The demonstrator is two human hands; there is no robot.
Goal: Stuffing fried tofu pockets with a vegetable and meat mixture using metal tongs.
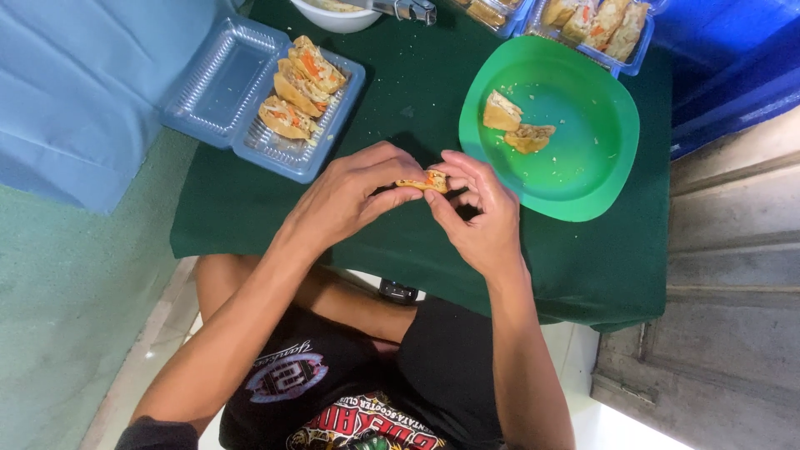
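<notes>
My left hand and my right hand meet over the dark green tablecloth and both pinch one small stuffed fried piece, golden with orange filling showing. To the right lies a green plate with two more fried pieces on its left side. At the left an open clear plastic box holds several stuffed pieces in its right half; its left half, the lid, holds nothing.
A white bowl with a metal utensil handle stands at the back edge. Two more clear boxes of fried pieces sit at the back right. A blue cloth hangs at left, and a grey wall at right.
</notes>
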